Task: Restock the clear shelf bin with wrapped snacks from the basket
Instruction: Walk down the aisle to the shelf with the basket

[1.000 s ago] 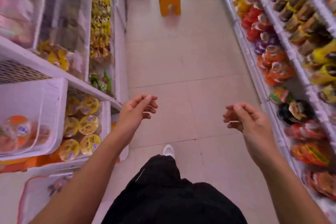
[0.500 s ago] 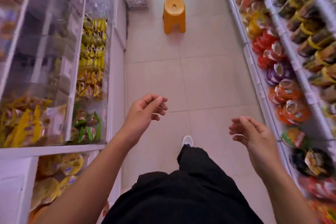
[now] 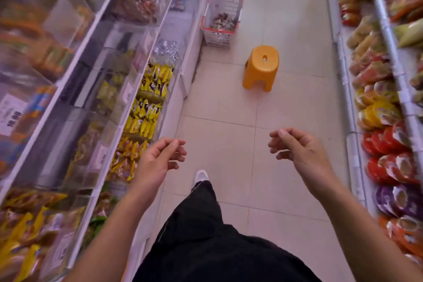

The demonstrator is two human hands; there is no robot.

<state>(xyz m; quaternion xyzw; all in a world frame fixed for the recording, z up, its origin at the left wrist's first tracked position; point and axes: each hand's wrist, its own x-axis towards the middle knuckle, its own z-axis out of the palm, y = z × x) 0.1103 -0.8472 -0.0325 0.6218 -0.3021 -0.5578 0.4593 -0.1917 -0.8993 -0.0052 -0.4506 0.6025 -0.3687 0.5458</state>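
- Writing: white label cards are seen on the clear shelf bins at the left; their print is blurred and cannot be read. No brand is legible on the yellow packets stacked in the bins.
- Left hand: held out over the aisle floor, beside the lower bins; the fingers are loosely curled, the thumb lies near the forefinger, and nothing is held.
- Right hand: held out at about the same height, well apart from the left; the fingers are loosely curled inward, and nothing is held.
- Basket: white with a red rim, set on the floor against the foot of the left shelving, far ahead of both hands; wrapped snacks are seen inside it.
- Stool: orange plastic, upright on the tiled floor, near the basket and between it and the hands.
- Right shelving: rows of round lidded cups in red, orange, yellow and purple are displayed.
- Black trousers and one white shoe are seen below the hands.
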